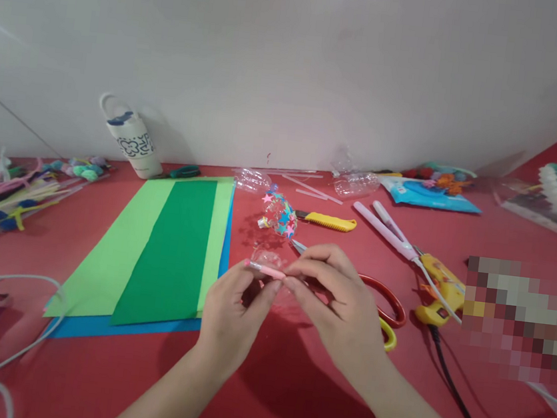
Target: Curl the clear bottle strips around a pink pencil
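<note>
Both hands meet over the middle of the red table. My left hand pinches a pink pencil with a silver band and a pink eraser at its left end. The fingertips of my right hand close on the pencil's other end. A clear plastic piece shows just behind the pencil, partly hidden by the fingers. Beyond it lies a clear rounded plastic piece covered with colored stars. Scissors with red and yellow handles lie partly under my right hand. Farther back is a yellow utility knife.
Green sheets over a blue one lie left, with a white tumbler behind. Clear bottle pieces and translucent sticks lie along the wall. Right are a pink flat iron, yellow glue gun and blue wipes pack.
</note>
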Demonstrator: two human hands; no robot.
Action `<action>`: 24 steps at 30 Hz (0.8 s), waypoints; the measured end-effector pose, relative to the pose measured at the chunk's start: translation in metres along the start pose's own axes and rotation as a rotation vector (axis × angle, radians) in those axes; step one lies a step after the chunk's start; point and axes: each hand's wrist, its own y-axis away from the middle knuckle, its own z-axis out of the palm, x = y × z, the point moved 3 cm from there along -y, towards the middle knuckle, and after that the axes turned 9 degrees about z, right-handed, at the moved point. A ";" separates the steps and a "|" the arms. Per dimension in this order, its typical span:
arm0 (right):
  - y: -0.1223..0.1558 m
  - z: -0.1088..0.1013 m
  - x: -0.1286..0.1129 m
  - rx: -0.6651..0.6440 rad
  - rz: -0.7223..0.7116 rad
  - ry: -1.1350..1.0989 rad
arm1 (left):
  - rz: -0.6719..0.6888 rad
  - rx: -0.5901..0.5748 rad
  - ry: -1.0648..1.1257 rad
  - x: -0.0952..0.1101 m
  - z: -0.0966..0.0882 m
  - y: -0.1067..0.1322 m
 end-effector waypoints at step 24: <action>0.002 0.003 0.002 -0.015 -0.199 0.101 | -0.374 0.067 0.386 -0.008 0.006 0.001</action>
